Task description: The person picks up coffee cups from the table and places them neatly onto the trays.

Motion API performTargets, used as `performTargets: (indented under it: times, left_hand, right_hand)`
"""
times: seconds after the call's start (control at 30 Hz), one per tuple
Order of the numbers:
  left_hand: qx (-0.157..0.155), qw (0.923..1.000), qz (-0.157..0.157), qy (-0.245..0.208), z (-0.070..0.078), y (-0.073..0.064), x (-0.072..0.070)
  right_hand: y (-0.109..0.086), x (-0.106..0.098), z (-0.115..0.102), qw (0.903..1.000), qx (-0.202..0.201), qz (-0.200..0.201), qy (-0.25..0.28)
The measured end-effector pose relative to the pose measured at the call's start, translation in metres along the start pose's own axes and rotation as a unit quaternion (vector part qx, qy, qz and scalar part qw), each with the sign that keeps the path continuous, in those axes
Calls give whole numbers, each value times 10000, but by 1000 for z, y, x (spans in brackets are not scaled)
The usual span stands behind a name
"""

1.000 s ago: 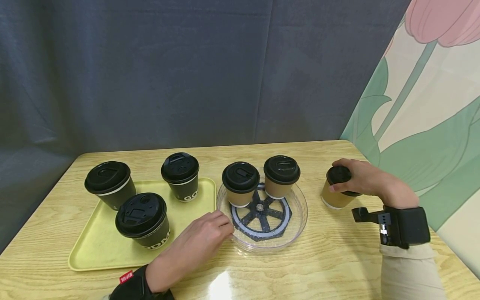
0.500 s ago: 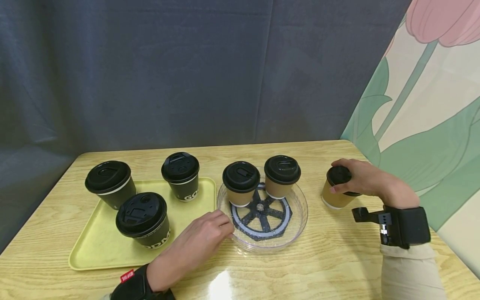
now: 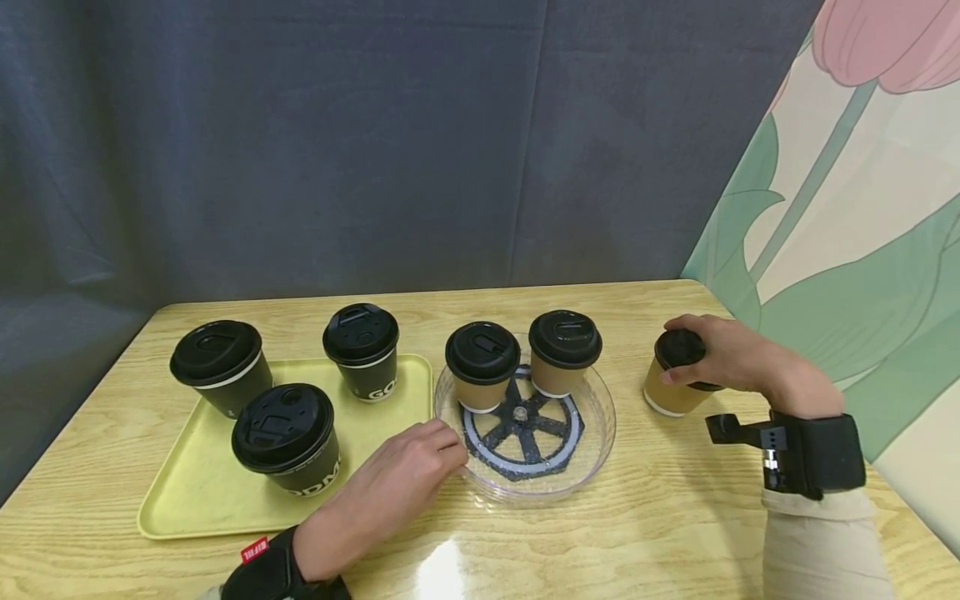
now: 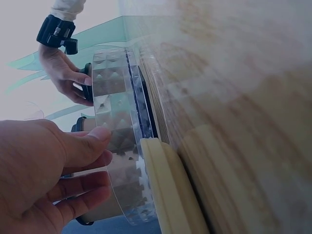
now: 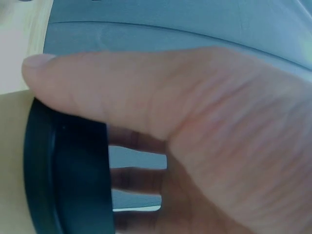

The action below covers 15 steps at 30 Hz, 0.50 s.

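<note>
My right hand (image 3: pixel 738 354) grips a brown paper coffee cup (image 3: pixel 666 395) from above, thumb and fingers around its black lid (image 5: pixel 80 165). The cup stands upright on the table at the right. My left hand (image 3: pixel 416 462) holds the near left rim of a clear round turntable (image 3: pixel 596 467), thumb and fingertips at its edge in the left wrist view. Its faceted wall (image 4: pixel 109 80) shows there side-on. Two lidded brown coffee cups (image 3: pixel 480 395) stand at the back of the turntable, over a dark spoked base.
Left of the turntable lies a yellow tray (image 3: pixel 198 508). On it stand three black coffee cups (image 3: pixel 303 475) with black lids. A dark curtain (image 3: pixel 337 167) hangs behind the table (image 3: pixel 585 542), and a tulip-patterned wall covering (image 3: pixel 847 250) borders its right side.
</note>
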<state>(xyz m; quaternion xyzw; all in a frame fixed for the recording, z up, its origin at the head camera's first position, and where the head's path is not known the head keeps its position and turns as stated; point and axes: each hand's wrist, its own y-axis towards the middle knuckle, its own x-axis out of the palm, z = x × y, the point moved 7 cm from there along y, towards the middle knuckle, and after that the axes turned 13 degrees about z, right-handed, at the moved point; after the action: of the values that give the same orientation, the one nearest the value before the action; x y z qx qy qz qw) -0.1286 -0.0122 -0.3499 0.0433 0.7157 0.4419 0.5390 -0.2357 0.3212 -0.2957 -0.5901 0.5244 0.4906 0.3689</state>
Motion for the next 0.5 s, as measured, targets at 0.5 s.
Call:
performTargets:
  times: [0.5]
  left_hand:
    - [30,10000,-23,11,0,0,0]
  right_hand:
    - [-9,-16,-19,9995,-91,279,-67]
